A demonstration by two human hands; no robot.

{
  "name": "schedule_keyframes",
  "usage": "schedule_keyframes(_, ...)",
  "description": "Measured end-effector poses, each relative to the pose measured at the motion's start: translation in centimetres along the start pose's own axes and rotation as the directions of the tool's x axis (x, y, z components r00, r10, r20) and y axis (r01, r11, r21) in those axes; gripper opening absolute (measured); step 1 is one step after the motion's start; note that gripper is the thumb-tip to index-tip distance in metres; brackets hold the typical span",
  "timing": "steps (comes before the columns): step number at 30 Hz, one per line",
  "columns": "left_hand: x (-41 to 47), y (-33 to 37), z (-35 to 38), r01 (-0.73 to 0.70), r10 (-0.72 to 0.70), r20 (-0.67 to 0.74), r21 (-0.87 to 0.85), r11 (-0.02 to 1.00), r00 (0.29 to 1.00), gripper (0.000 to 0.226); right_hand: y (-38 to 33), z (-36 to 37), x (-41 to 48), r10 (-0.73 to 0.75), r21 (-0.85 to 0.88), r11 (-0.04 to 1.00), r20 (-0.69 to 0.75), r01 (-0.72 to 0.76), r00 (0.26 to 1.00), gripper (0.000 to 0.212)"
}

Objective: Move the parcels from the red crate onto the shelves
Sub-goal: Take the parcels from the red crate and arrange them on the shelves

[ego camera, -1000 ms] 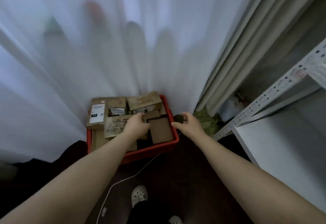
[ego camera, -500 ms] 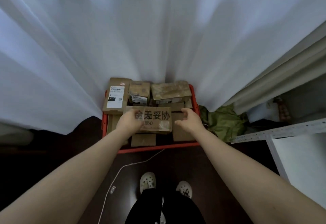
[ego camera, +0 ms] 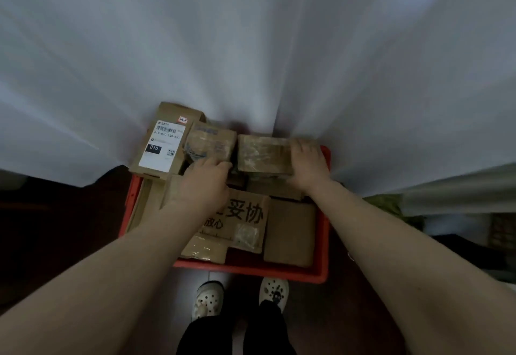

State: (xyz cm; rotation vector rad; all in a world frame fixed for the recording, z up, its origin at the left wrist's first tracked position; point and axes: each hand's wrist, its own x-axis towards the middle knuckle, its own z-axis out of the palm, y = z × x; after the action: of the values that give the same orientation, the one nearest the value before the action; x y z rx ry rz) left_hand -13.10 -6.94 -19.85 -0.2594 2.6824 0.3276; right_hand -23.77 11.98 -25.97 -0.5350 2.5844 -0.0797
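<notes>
Right hand (ego camera: pixel 305 159) fingers clasp the box (ego camera: pixel 262 153) at its right end; left hand (ego camera: pixel 205 184) grip cannot be told. Box likely stiff, light, slick-faced: hold both ends.

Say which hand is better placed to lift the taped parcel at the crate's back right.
Right. The right hand grips the taped parcel at its right end, fingers over its top; the left hand only lies by its left edge.
</notes>
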Motion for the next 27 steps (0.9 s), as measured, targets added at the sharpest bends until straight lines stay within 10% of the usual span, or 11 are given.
schedule_keyframes(9, 2.0, 0.1, 1.9, 0.047, -0.052, -0.066, -0.085, 0.995, 0.996, 0.05, 0.5, 1.4, 4.9, -0.045, -0.161, 0.985, 0.112, 0.063, 0.993, 0.115)
schedule_keyframes(17, -1.0, 0.5, -2.5, 0.08, -0.122, -0.116, -0.316, 0.945, 0.986, 0.048, 1.0, -3.8, -1.4, 0.151, 0.283, 0.939, 0.179, -0.198, 0.972, 0.112)
schedule_keyframes(22, -4.0, 2.5, -7.6, 0.1, -0.165, -0.083, -0.515, 0.852, 0.983, 0.049, 0.8, -8.7, -8.5, 0.198, 0.814, 0.488, 0.247, -0.314, 0.949, 0.067)
schedule_keyframes(27, -7.8, 4.9, -11.5, 0.077, -0.085, 0.032, -0.785, 0.614, 0.996, 0.052, -1.2, -12.4, -17.8, 0.21, 0.953, 0.098, 0.261, -0.286, 0.942, 0.044)
